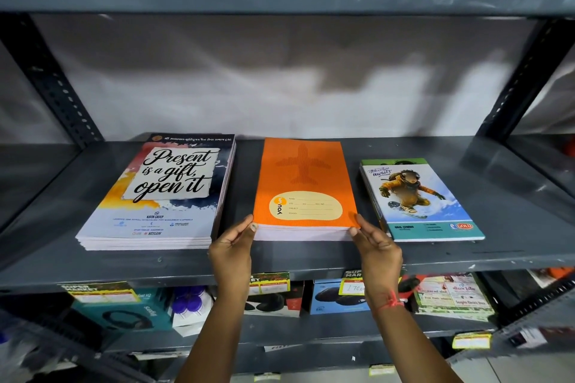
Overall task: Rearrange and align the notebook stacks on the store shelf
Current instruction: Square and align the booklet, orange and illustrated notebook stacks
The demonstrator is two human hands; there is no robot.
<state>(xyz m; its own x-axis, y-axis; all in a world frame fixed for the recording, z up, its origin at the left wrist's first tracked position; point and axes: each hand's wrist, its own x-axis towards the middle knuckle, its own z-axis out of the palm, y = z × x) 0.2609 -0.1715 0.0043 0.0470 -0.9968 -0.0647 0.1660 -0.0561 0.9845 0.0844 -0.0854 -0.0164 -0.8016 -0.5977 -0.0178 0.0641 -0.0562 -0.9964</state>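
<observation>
Three notebook stacks lie flat on the grey shelf [311,253]. Orange stack [305,186] centre, squared; "Present is a gift" stack [165,193] left of it; snowboarder-cover stack [420,199] right, slightly angled.

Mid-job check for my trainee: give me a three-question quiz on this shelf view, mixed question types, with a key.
1. True or false: both hands touch the orange notebook stack.
2. Which stack sits at the far right of the shelf? A) "Present is a gift" stack B) orange C) snowboarder-cover stack
3. Fill in: the left hand and right hand grip the orange stack at its two ____ corners.

Key: 1 true; 2 C; 3 front.
</observation>
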